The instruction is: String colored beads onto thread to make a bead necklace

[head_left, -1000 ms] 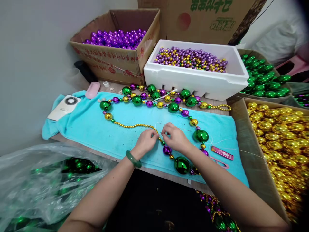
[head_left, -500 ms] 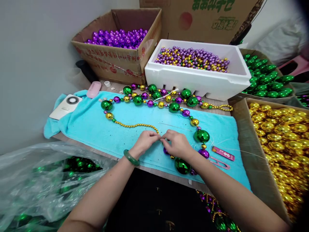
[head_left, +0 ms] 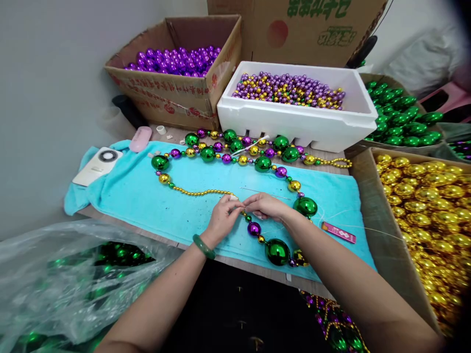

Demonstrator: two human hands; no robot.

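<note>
A long necklace of gold, green and purple beads (head_left: 277, 252) loops over the turquoise towel (head_left: 147, 206). Its run of small gold beads (head_left: 198, 192) leads up to my fingers. My left hand (head_left: 223, 215) is closed, thumb and finger pinching the necklace where the gold run meets the larger beads. At the same spot the fingertips of my right hand (head_left: 265, 206) are pinched together. Any thread or knot between the fingertips is too small to make out. A thin needle (head_left: 253, 189) lies on the towel just beyond my hands.
Behind the towel stand a carton of purple beads (head_left: 162, 98) and a white foam box (head_left: 294, 122) of small mixed beads. A carton of gold beads (head_left: 393, 245) is at the right. A purple lighter-like object (head_left: 338, 232) and a white phone-like device (head_left: 97, 166) rest on the towel.
My right hand has turned flatter, and my left hand has shifted slightly right. More beads show below my fingers. The pink snips near my right forearm are no longer visible.
</note>
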